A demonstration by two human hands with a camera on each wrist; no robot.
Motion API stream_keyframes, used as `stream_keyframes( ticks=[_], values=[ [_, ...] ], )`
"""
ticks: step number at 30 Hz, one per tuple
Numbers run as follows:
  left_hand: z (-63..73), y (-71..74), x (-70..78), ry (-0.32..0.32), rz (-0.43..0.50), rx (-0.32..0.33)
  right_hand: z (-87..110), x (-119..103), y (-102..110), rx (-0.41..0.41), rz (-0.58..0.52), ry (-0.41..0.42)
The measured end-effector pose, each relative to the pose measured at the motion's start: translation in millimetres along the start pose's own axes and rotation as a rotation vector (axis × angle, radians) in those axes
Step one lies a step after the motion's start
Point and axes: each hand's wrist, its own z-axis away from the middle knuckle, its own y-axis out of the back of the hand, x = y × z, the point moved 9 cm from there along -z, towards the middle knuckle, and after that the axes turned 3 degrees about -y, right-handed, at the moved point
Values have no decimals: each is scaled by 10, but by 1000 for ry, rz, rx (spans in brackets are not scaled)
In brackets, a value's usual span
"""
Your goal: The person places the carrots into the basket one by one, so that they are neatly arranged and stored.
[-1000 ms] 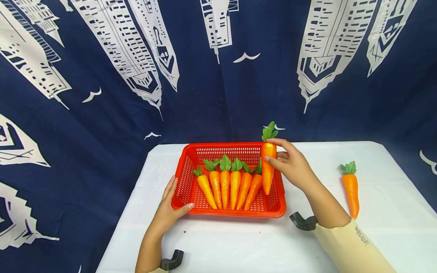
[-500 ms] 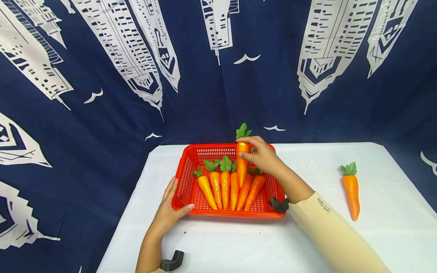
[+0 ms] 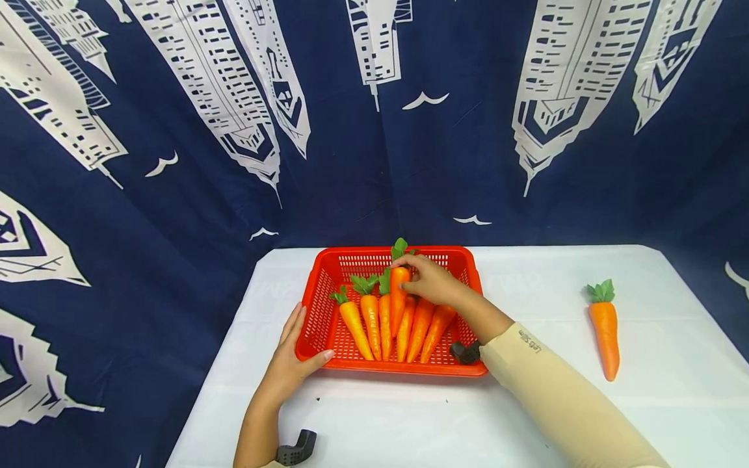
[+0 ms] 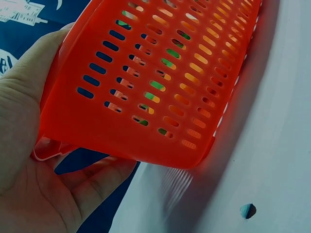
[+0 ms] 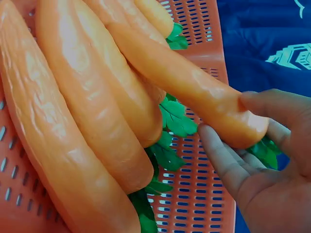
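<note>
A red plastic basket (image 3: 404,368) with slotted walls stands on the white table, several orange carrots (image 3: 353,328) with green leaf tops lying side by side in it. My right hand (image 3: 430,279) pinches one more carrot (image 3: 398,296) near its leafy end, between thumb and fingertips. That carrot slants over the others, its tip toward the near side; the right wrist view shows its body (image 5: 189,87) overlapping them. At the basket's near left corner, my left hand (image 3: 290,351) rests spread, fingers straight along the side and thumb at the front rim.
On the table to the right lies a single carrot (image 3: 604,338), leaves pointing away. A dark blue cloth (image 3: 351,195) with white building prints hangs behind the white table (image 3: 526,292). Dark wrist cameras (image 3: 297,447) sit on both wrists.
My right hand has carried the pinched carrot leftward from the basket's right side, then lowered it over the middle of the row. The left hand has stayed in place.
</note>
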Motion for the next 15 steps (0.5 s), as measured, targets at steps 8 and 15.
stream_keyframes(
  ticks=[8, 15],
  values=[
    [-1, 0, 12, 3, -1, -4, -35, 108, -175, -55, 177, 14],
    [-4, 2, 6, 6, -8, -4, -62, 127, -404, -156, 357, 82]
  ],
)
